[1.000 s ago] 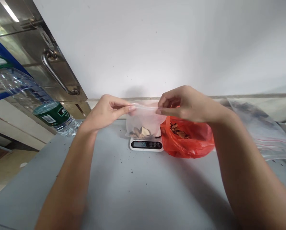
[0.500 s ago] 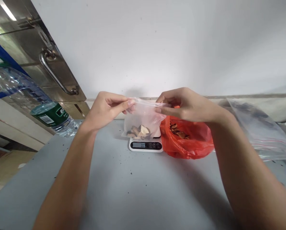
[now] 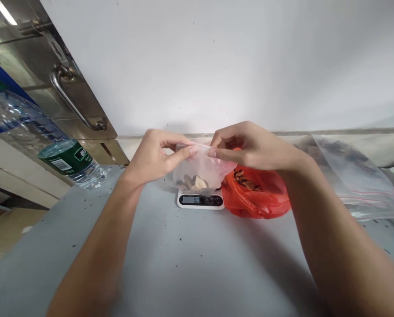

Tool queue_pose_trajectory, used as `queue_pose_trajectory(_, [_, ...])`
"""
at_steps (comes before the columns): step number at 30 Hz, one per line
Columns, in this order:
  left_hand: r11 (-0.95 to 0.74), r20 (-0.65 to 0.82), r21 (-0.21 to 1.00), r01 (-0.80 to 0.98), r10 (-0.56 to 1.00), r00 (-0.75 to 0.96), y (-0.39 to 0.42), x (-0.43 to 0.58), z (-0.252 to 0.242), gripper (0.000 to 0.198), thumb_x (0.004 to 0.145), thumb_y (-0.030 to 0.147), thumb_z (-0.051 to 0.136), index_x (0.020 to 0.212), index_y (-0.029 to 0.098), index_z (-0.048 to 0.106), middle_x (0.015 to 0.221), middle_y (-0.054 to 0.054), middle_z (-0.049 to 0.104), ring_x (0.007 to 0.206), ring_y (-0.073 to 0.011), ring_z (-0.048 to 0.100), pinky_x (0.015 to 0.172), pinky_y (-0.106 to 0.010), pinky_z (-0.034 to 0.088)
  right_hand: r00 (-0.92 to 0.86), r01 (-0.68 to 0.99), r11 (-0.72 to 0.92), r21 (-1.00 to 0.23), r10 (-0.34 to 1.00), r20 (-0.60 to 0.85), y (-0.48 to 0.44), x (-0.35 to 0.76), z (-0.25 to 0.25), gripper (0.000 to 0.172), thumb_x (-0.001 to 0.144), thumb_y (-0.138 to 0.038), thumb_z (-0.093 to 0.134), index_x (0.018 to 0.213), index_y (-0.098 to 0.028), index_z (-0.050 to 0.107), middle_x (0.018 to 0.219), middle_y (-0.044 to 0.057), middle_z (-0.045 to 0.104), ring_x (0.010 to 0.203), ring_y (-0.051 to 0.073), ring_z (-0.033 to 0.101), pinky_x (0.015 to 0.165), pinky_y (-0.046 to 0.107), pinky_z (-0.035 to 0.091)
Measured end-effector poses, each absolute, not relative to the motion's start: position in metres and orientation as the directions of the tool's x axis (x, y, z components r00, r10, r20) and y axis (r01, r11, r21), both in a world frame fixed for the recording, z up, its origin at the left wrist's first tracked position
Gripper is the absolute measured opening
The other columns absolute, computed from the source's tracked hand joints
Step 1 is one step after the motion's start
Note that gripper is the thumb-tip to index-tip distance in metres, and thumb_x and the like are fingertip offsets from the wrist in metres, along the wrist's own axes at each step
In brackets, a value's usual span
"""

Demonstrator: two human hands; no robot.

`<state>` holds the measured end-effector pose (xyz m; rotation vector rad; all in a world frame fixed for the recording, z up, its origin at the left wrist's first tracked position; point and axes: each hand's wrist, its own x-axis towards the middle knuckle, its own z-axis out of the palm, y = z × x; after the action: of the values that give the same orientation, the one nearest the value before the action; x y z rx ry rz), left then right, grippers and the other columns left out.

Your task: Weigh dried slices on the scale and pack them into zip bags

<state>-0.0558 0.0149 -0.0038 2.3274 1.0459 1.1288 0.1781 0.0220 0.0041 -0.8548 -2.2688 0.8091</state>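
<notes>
My left hand (image 3: 167, 154) pinches the top edge of a translucent zip bag (image 3: 201, 169). Close beside it, my right hand (image 3: 239, 147) pinches the same edge, with a small gap between the two hands. Brown and pale dried slices (image 3: 197, 182) lie at the bottom of the bag. The bag hangs in front of a white kitchen scale (image 3: 180, 203), whose display reads 0.0; most of its top is hidden by the bag. Under my right hand, an opened red plastic bag (image 3: 266, 200) holds more dark dried slices (image 3: 249, 184).
Several clear zip bags (image 3: 358, 176) lie at the right by the wall. A tilted water bottle (image 3: 64, 156) with a green label is at the left, near a metal door handle (image 3: 73, 101). Dark crumbs dot the grey table (image 3: 183, 277). A white wall (image 3: 183, 66) rises behind.
My left hand has slid right along the bag's top edge, and my right hand slightly left, so they are closer together. The bag's top has bunched and dropped a little.
</notes>
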Motion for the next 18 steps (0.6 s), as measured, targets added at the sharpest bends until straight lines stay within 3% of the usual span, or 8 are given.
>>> queue_pose_trajectory(7, [-0.642,0.523,0.642,0.419,0.767,0.373,0.0142,-0.058,-0.0035,0.017,0.089,0.03,0.073,0.085,0.019,0.084,0.079,-0.004,0.083,0.072,-0.019,0.078,0.065,-0.025,0.064,-0.586,0.399,0.609,-0.685,0.744,0.321,0.0186,0.1803,0.0078,0.032,0.091,-0.023,0.065,0.063,-0.022,0.051,0.055,-0.005,0.04,0.054,0.011,0.033,0.054,0.031,0.027])
queue_pose_trajectory(12, [-0.671,0.53,0.586,0.454,0.742,0.411,0.0115,-0.0537,-0.0019,0.016,0.09,0.022,0.07,0.08,0.019,0.082,0.074,-0.002,0.081,0.07,-0.0174,0.078,0.068,-0.024,0.064,-0.592,0.417,0.603,-0.68,0.748,0.301,0.0185,0.1766,0.0072,0.025,0.094,-0.024,0.063,0.069,-0.022,0.059,0.055,-0.005,0.044,0.053,0.011,0.034,0.053,0.031,0.028])
queue_pose_trajectory(18, [-0.642,0.539,0.656,0.397,0.766,0.35,0.0112,-0.0517,-0.0041,0.008,0.086,0.02,0.075,0.082,0.019,0.081,0.077,-0.003,0.082,0.072,-0.0186,0.08,0.065,-0.023,0.064,-0.578,0.404,0.662,-0.632,0.72,0.385,0.019,0.1765,0.0065,0.026,0.089,-0.014,0.062,0.067,-0.022,0.052,0.056,-0.006,0.042,0.054,0.011,0.033,0.053,0.03,0.026])
